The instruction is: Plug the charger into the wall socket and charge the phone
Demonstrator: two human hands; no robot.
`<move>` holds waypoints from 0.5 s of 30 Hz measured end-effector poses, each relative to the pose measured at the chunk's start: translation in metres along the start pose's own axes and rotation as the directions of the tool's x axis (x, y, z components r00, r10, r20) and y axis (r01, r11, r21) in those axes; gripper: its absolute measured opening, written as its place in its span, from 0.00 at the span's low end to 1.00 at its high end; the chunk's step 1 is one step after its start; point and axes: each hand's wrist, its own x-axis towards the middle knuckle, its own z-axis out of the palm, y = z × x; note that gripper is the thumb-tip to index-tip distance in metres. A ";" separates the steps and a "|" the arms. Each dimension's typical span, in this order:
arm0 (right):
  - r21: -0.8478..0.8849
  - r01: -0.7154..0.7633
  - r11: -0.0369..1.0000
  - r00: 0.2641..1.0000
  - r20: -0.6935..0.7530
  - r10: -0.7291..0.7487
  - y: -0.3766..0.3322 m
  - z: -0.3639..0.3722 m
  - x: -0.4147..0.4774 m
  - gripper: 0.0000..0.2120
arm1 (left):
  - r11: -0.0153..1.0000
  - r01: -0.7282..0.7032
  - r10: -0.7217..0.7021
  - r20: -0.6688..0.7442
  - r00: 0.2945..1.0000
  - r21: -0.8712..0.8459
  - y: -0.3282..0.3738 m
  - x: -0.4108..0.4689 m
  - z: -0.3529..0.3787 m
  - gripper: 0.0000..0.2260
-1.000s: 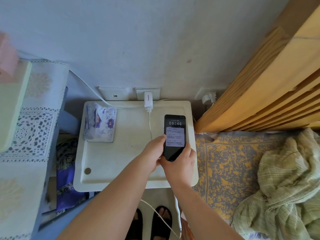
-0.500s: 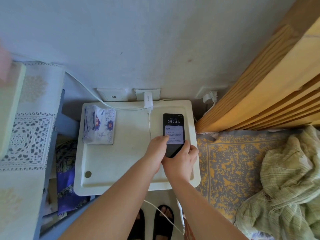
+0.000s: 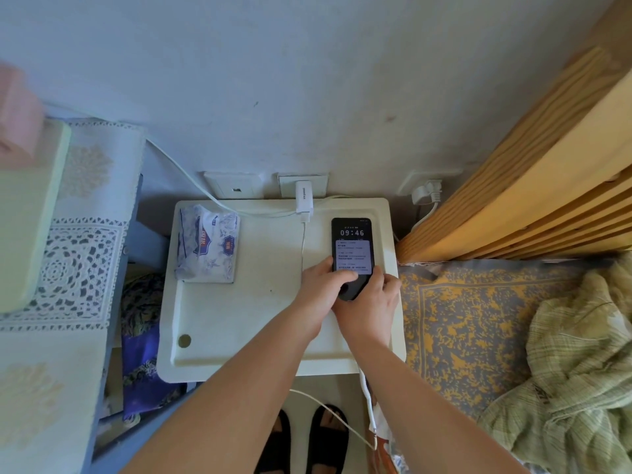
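Far left there's a lace cloth [image 3: 78,268] draped over some furniture, with a pale green slab [image 3: 30,213] on top of it. Next over is the white desk [image 3: 239,319], pushed up against the wall. A tissue pack [image 3: 207,244] sits on its far left corner, and there's a small round hole [image 3: 184,340] near the left front edge. On the wall just behind the desk are two plates side by side: a blank-looking one [image 3: 232,184] and the socket [image 3: 318,183], and the white charger [image 3: 303,198] is plugged into that socket, hanging down over the desk's far edge. Its thin cable [image 3: 303,244] runs from the charger toward the near side until the left hand [image 3: 325,285] hides it. The phone [image 3: 352,244] is on the right part of the desk, screen up and lit, showing 09:46 with a notification under it. Both hands are on its near end: the left hand has fingers [image 3: 345,277] curled over the lower screen from the left, and the right hand [image 3: 371,306] wraps the bottom right corner, so both are closed on it. Can't tell if the cable is actually in the phone, the hands cover that spot. Another socket with a white plug [image 3: 425,193] is further right on the wall, then the wooden bed frame [image 3: 547,186], a yellow patterned sheet [image 3: 461,319] and a green blanket [image 3: 581,371]. Black slippers [image 3: 304,443] are down on the floor below the desk.
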 end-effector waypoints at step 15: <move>-0.050 0.041 0.998 0.999 0.007 -0.040 0.006 -0.007 -0.016 0.34 | 0.992 -0.108 0.104 0.059 0.993 0.064 -0.015 -0.028 -0.001 0.26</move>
